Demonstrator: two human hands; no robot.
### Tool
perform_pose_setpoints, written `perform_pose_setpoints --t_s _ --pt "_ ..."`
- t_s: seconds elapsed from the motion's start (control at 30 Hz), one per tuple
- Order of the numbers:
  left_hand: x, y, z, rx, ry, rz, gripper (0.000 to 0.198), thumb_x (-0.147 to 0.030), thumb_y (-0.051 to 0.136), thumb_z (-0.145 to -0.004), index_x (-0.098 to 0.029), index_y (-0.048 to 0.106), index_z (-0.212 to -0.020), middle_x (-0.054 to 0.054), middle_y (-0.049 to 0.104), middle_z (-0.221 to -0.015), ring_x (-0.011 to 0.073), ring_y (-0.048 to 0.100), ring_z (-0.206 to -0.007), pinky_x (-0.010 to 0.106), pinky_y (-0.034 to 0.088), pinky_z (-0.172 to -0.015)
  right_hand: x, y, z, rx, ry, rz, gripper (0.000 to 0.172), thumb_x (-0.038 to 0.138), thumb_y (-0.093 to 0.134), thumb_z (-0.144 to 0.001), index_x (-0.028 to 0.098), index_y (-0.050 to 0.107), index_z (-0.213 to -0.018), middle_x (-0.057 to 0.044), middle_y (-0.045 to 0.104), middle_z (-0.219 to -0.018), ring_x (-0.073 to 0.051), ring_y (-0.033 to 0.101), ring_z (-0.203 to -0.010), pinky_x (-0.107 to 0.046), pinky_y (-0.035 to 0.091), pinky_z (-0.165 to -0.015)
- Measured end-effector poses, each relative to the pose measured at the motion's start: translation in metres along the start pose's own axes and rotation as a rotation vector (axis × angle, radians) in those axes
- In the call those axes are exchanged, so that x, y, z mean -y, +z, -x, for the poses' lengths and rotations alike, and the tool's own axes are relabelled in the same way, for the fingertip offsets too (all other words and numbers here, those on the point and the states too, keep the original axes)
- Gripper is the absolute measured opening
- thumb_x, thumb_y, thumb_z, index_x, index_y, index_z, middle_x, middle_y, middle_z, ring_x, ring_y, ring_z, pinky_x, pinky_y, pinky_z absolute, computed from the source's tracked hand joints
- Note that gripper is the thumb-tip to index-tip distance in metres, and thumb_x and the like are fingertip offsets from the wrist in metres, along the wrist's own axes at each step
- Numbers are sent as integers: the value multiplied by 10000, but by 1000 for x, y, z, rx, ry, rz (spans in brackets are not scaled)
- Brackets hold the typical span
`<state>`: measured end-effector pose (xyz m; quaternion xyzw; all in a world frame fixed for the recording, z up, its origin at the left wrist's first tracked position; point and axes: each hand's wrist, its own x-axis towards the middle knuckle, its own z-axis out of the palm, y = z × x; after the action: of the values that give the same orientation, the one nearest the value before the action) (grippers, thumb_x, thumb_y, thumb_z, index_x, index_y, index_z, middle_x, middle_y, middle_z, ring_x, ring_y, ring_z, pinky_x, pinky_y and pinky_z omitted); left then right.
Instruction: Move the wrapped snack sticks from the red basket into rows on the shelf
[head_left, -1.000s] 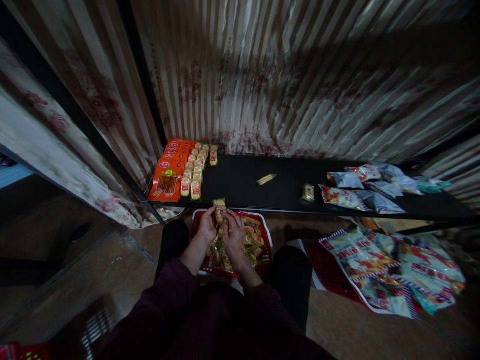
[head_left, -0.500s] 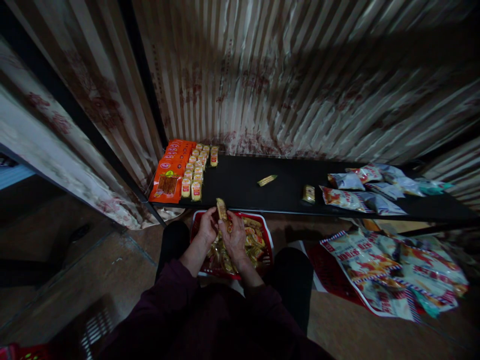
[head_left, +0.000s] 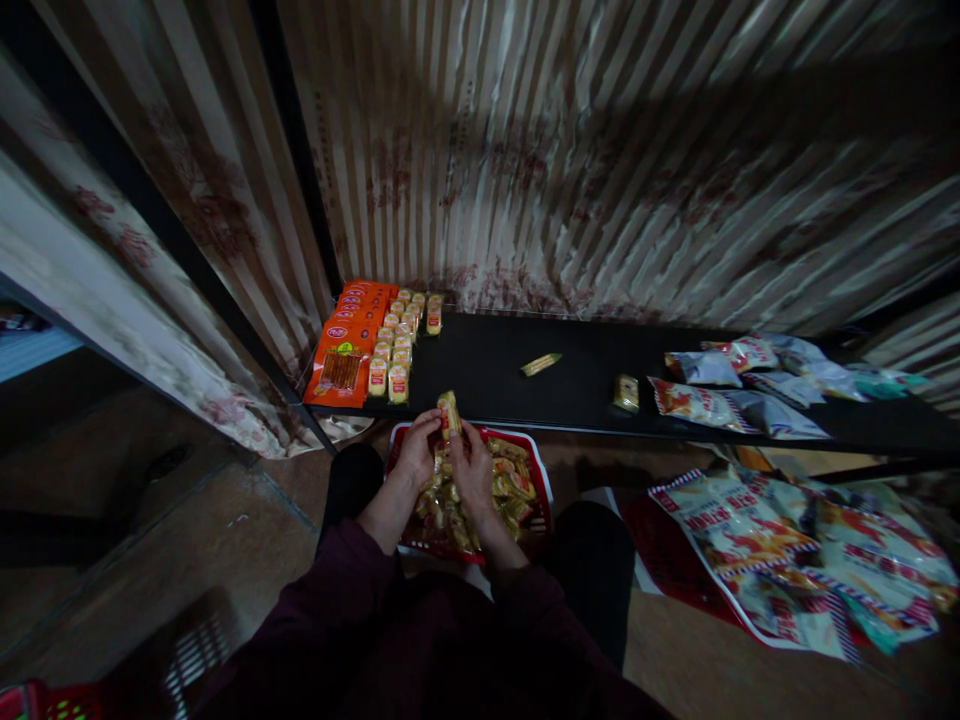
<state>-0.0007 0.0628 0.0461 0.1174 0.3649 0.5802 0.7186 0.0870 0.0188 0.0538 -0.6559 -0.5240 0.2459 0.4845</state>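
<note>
A person's left hand (head_left: 416, 452) and right hand (head_left: 472, 470) pinch a small wrapped snack (head_left: 449, 415) between thumbs and fingers, just in front of the near edge of a black shelf (head_left: 480, 350). The snack points toward the shelf, its reddish label exposed, a two-handed grip that seems suited to turning so small a pack. Below the hands, in front of the shelf, a red basket (head_left: 545, 475) full of similar packs sits between the knees (head_left: 592, 530), presumably for easy reach. At the shelf's left end, orange packets (head_left: 346, 335) overlap beside short rows of little packs (head_left: 399, 350), probably ordered so that labels show. A stick-shaped pack (head_left: 541, 364) lies askew mid-shelf, a stubby pack (head_left: 626, 393) right of it; snack bags (head_left: 701, 405) cluster loosely toward the shelf's right end. The shelf's surface is dark and flat. Behind it hangs a striped, flower-printed curtain (head_left: 420, 150); below, larger bags (head_left: 757, 530) heap above a brown floor (head_left: 285, 570) in the dim room.
</note>
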Motion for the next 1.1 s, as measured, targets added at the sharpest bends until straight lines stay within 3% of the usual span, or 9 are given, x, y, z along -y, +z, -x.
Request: perform_pose_setpoints --t_s 0.23,0.4,0.6,1.1 --pt "-7 2 0 -6 60 -63 328 -130 679 -521 -174 682 -846 17 696 -856 133 613 -765 265 431 -782 -2 6 -12 -44 -15 22 442 446 418 -852 148 629 -1101 -135 660 -1070 -221 595 -973 -378 452 -891" --pt "-18 6 3 -32 71 -121 349 -148 673 -539 -170 685 -887 28 708 -834 139 616 -713 270 452 -724 -3 11 -18 -11 43 47 487 445 417 -858 135 562 -1205 -135 672 -1081 -219 629 -959 -359 472 -866" --pt "-26 9 -1 -66 96 -173 354 -161 668 -578 -174 687 -931 43 710 -867 133 616 -683 250 451 -645 -2 17 -29 -10 39 78 442 417 431 -853 145 578 -1169 -123 692 -1032 -211 649 -910 -342 490 -830" --pt "-34 14 -21 -160 209 -290 262 -119 634 -604 -169 695 -853 56 694 -938 153 597 -830 258 430 -725 -5 38 -55 6 30 19 357 344 457 -816 129 624 -1047 -121 699 -972 -206 651 -866 -340 496 -824"
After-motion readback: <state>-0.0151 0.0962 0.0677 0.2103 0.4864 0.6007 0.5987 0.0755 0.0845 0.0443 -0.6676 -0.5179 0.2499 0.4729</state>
